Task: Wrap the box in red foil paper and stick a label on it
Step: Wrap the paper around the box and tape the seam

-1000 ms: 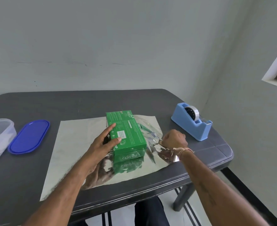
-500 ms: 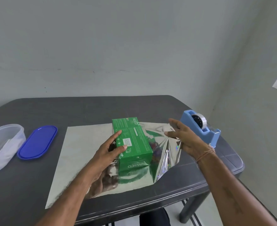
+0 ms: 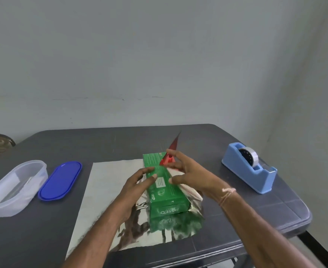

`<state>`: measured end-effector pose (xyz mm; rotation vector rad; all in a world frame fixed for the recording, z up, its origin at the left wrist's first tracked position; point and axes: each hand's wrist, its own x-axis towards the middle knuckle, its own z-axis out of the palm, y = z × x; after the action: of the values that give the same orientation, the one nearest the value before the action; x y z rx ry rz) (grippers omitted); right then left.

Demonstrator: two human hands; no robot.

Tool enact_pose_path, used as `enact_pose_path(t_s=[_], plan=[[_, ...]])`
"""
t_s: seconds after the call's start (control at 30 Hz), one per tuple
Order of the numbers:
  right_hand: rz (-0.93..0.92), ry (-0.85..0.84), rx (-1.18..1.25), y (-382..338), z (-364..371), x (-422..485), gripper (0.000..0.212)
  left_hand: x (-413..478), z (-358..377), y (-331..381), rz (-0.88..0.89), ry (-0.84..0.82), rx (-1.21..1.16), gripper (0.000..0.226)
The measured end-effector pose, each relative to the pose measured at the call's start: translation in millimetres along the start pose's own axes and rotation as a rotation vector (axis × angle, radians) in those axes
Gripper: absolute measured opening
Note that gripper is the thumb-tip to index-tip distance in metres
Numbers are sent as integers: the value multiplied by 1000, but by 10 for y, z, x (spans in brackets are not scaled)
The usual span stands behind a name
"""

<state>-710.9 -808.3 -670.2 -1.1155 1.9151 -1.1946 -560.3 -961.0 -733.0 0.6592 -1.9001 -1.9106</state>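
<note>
While the green box (image 3: 167,192) lies on the silvery foil paper (image 3: 109,190), left hand (image 3: 134,188) resting relaxed fingers on its left edge, right hand (image 3: 192,176) spread, pushing foil's red-backed flap over its right side.

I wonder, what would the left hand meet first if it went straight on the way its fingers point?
Most likely the green box: the left hand has its fingertips at the box's left edge, pointing across its top toward the right hand.
</note>
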Motion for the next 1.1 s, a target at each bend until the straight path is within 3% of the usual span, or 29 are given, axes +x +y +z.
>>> enact_pose_path(t_s=[0.1, 0.4, 0.73, 0.87, 1.0, 1.1], plan=[[-22, -22, -35, 35, 98, -50, 93, 61, 77, 117, -11, 77, -33, 22], [-30, -26, -9, 145, 84, -144, 94, 435, 207, 210, -28, 185, 47, 41], [-146, 235, -247, 179, 225, -534, 64, 523, 218, 87, 0, 201, 126, 42], [-285, 272, -372, 230, 346, -712, 56, 484, 240, 88, -32, 215, 134, 41], [-326, 145, -394, 241, 357, -886, 41, 455, 253, 78, -47, 241, 161, 41], [-261, 27, -140, 119, 289, -991, 22, 381, 265, 117, -57, 233, 162, 39]])
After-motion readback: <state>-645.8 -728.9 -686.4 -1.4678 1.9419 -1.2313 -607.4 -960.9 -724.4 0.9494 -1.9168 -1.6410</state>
